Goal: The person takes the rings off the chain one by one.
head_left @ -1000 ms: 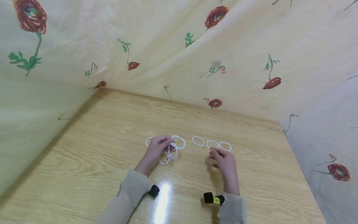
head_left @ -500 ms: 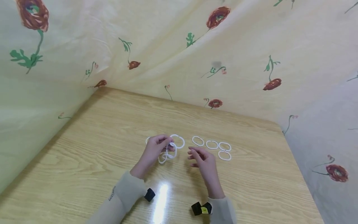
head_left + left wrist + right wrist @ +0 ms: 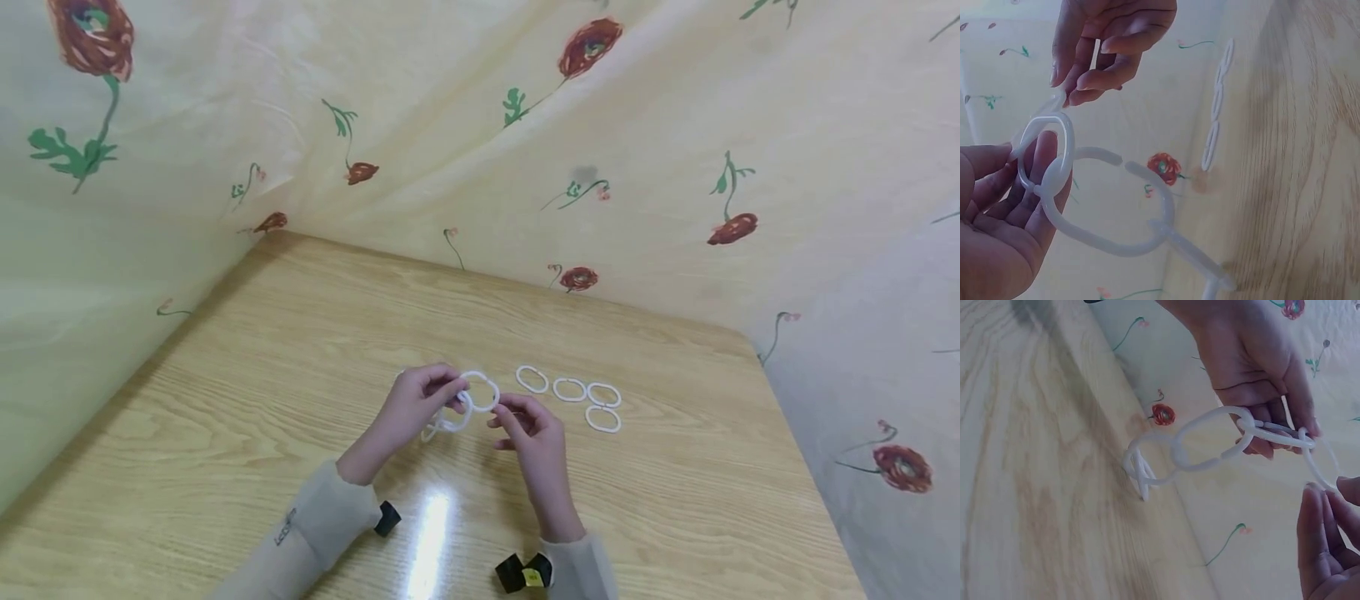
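Observation:
White plastic chain links hang together as a short chain (image 3: 1200, 420) between and below my hands. My left hand (image 3: 422, 402) pinches one link (image 3: 1069, 140) between thumb and fingers. Below it, a larger-looking link (image 3: 1094, 242) with a small gap in its side dangles with further links hooked on. To the right, my right hand (image 3: 536, 429) pinches the edge of the end link (image 3: 497, 393) with thumb and fingertips. That end link stretches from one hand to the other, above the table. My left hand partly hides the chain in the head view.
Several loose white links lie right of my hands: one link (image 3: 528, 367) on its own, then a link (image 3: 568, 400), a link (image 3: 604, 384) and a link (image 3: 602, 431) close together. A flower-printed cloth (image 3: 420, 125) surrounds the wooden table (image 3: 315, 325).
My right hand has moved left from the loose links to the chain and now pinches its end link. My left hand keeps its grip; the chain has shifted slightly.

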A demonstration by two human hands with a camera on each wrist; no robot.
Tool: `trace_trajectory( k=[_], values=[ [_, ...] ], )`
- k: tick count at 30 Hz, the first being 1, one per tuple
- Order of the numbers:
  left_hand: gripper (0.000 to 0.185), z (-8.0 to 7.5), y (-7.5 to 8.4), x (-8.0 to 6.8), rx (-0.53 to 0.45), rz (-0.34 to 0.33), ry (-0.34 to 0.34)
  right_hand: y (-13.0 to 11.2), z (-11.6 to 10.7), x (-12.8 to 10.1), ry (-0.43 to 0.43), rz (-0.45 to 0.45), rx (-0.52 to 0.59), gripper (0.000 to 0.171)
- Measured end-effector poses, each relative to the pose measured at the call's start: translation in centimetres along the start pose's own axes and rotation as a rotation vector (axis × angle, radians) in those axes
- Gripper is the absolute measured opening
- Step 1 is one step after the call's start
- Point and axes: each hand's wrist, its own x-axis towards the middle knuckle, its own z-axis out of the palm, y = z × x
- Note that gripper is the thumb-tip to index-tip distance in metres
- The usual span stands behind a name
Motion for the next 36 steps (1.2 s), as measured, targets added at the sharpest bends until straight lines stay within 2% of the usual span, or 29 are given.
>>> trace_trajectory(
  k=[3, 6, 10, 16, 22, 27, 31, 36],
  values=[
    [0.019, 0.0, 0.3, -0.3, 0.066, 0.028, -0.005, 0.1, 0.3, -0.1, 0.0, -0.012, 0.024, 0.025],
    [0.018, 0.0, 0.6, -0.4, 0.083, 0.048, -0.011, 0.2, 0.4, -0.2, 0.005, -0.027, 0.038, 0.023],
    [0.02, 0.0, 0.4, -0.6, 0.008, 0.054, -0.047, 0.0, 0.4, -0.4, 0.024, -0.042, 0.03, 0.019],
    [0.032, -0.3, -1.1, -1.3, -0.142, 0.017, -0.168, -0.7, 0.4, -0.7, 0.028, -0.047, 0.001, 0.019],
    [0.043, 0.2, -1.9, -1.6, -0.162, -0.01, -0.252, -1.0, 0.5, -0.9, 0.025, -0.086, -0.028, 0.015],
    [0.041, 0.3, -2.4, -1.6, -0.155, 0.025, -0.299, -0.8, 0.7, -0.9, 0.033, -0.092, -0.003, 0.016],
    [0.043, 0.2, -2.6, -1.6, -0.149, 0.011, -0.31, -0.3, 0.7, -0.7, 0.065, -0.062, 0.051, 0.016],
    [0.048, -0.2, -2.9, -1.4, -0.086, -0.03, -0.255, 0.9, 0.6, -0.1, 0.099, -0.033, 0.128, 0.021]
  ],
)
